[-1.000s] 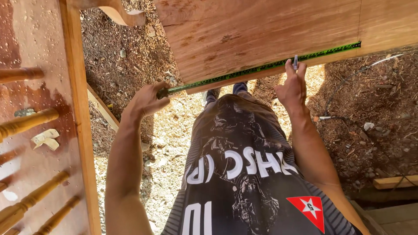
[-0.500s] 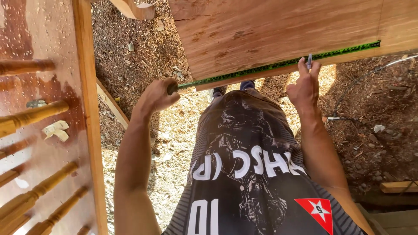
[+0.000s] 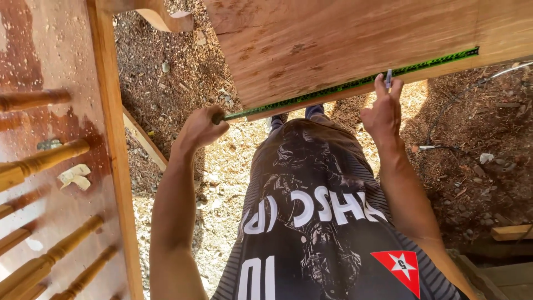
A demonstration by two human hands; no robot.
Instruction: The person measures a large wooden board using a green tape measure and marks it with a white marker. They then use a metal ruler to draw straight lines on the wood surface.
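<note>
- Here, no container shows; the ground (image 3: 183, 83) below me is loose wood chips and sawdust, with a few small stones.
- My left hand (image 3: 199, 130) is curled shut around the end of a green tape measure (image 3: 355, 84), gripping it just off the board's (image 3: 333, 44) left corner.
- The tape runs taut along the board's near edge, up and to the right, ending near the far right of the frame.
- My right hand (image 3: 382, 114) has its fingers pressed together, pinching a pencil (image 3: 388, 79) whose tip touches the tape and the board's edge, about midway along.
- The board hangs over the ground in front of me, its near edge above my legs and black printed shirt (image 3: 311, 222).
- At my left stands a reddish wooden panel (image 3: 50, 50) with turned spindles (image 3: 44, 161) and an upright rail (image 3: 114, 144); open ground lies between it and my left arm.
- At lower right lie scrap boards (image 3: 511, 232), well apart from my right arm.
</note>
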